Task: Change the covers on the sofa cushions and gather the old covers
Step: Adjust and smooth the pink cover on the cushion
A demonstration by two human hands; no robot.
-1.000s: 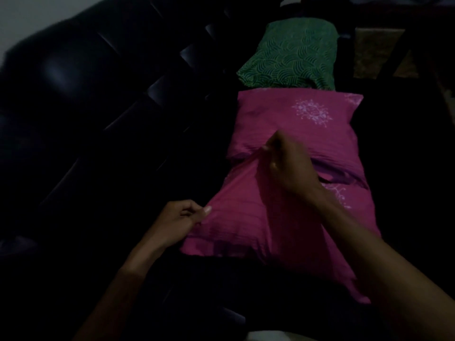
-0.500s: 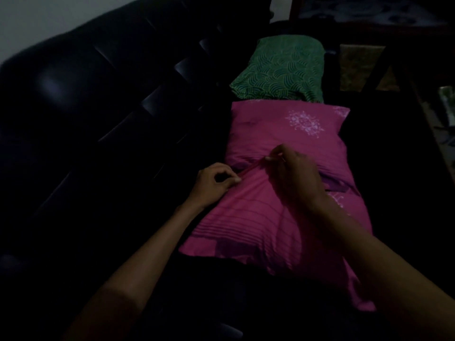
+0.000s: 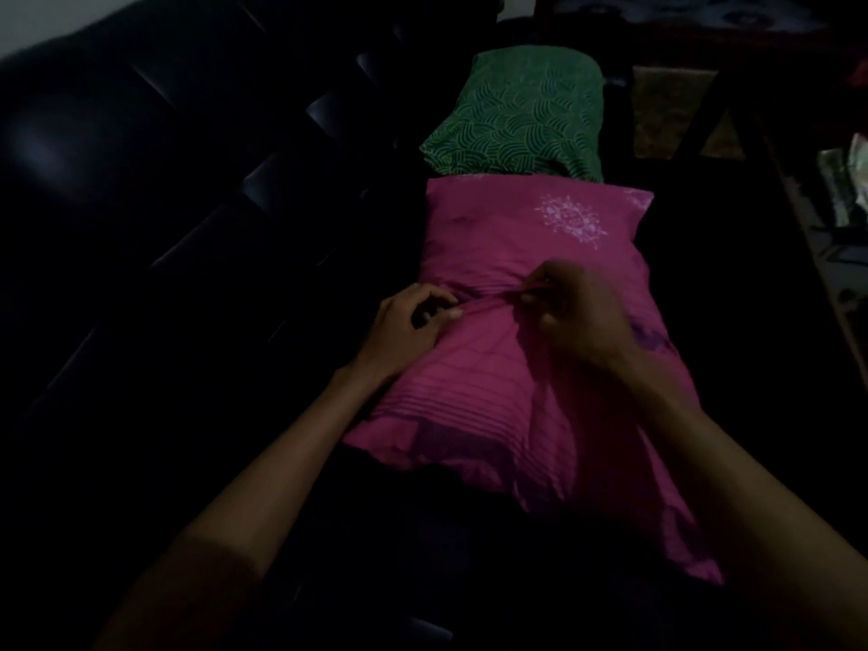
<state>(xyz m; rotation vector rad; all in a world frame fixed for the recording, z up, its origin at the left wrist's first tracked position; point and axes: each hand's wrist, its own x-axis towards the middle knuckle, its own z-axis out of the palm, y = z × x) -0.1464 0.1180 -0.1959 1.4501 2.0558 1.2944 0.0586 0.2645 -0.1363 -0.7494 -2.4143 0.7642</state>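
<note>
1. Dim room. A dark tufted sofa [image 3: 197, 237] fills the left and centre of the view; its backrest runs along the left, its seat carries the cushions. Right edge of the view: pale clutter, too dark to identify.
2. Pink cushion [image 3: 530, 256] lies on the sofa seat, about mid-seat, with a white floral print near its far right corner. Its filling sits inside the pink cover; the far half looks plump.
3. Near half of the pink cover [image 3: 474, 411] is loose and ribbed with fine pleats. It drapes toward the front edge of the seat, and its right side trails down toward the lower right.
4. A bunched ridge of fabric crosses the cushion at mid-length, between the two hands.
5. Left hand [image 3: 404, 328]: fingers curled, thumb and fingertips closed on the left end of the ridge, palm resting on the cover.
6. Right hand [image 3: 575, 317]: fingers pinched shut on the right end of the same ridge, lifting it slightly off the cushion.
7. Green cushion [image 3: 521, 119] with a scalloped line pattern lies just beyond the pink one, toward the far end of the seat; their edges touch or overlap, cannot tell which.
8. Both forearms are bare and reach in from the bottom of the view.
</note>
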